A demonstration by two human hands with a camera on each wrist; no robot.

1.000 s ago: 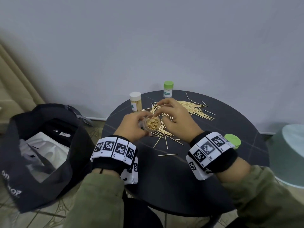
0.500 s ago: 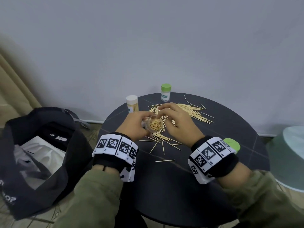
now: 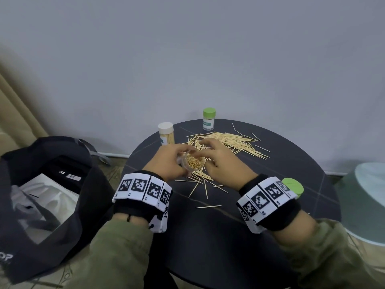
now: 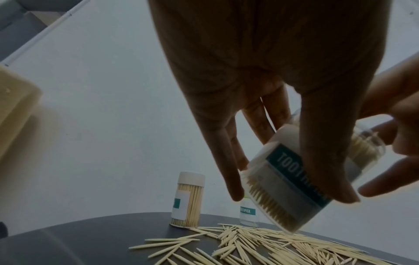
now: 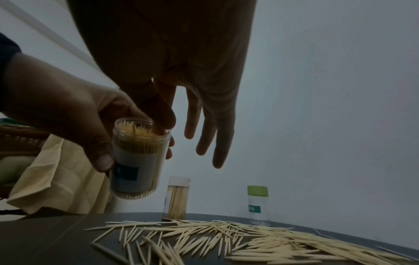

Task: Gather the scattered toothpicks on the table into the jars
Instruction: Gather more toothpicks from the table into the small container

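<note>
On the round dark table (image 3: 260, 236) little had shifted over the past second: the big heap of toothpicks (image 3: 235, 142) lay where it had lain, fanned across the far half, with thinner strays (image 3: 205, 191) nearer the person, so most of the gathering was, by my reckoning, not yet done. The change was up in the hands. The left hand (image 3: 168, 161) had kept its fingers wrapped round the open jar (image 3: 192, 162), holding it off the table and tilted, already packed near the brim. The right hand (image 3: 223, 163) had stayed at the jar's mouth; its thumb and forefinger were now dipped among the stick tips inside, the other fingers loose and spread, holding nothing I could make out. That suggested one pinch was just delivered and another fetch was due. Behind stood a white-capped jar (image 3: 166, 133), full, and a green-capped jar (image 3: 209, 118); a loose green lid (image 3: 292, 186) lay by the right wrist.
</note>
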